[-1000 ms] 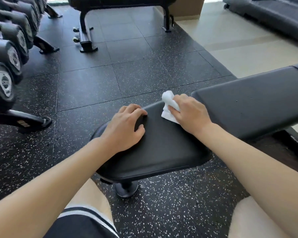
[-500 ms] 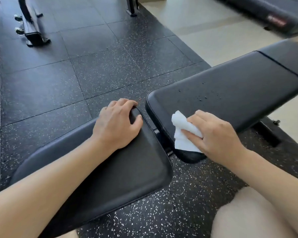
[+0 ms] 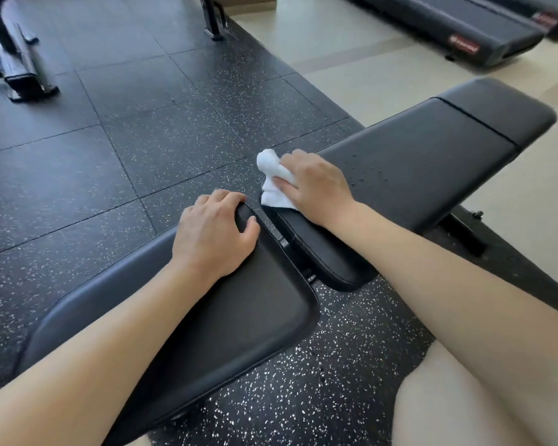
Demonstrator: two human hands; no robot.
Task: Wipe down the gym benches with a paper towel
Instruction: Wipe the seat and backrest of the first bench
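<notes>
A black padded gym bench runs from lower left to upper right in two pads: a seat pad close to me and a long back pad. My left hand rests flat on the seat pad's far corner, its fingers curled over the edge. My right hand presses a crumpled white paper towel onto the near left end of the back pad, by the gap between the pads. Small water droplets dot the back pad just right of that hand.
Black speckled rubber tiles cover the floor around the bench, with beige flooring beyond. The steel foot of another bench stands at top left. Treadmill bases lie at top right. My bare knee sits at bottom right.
My right hand has slid the paper towel from the near edge of the back pad up towards its far edge. The left hand has stayed on the seat pad's corner. The view shifted right.
</notes>
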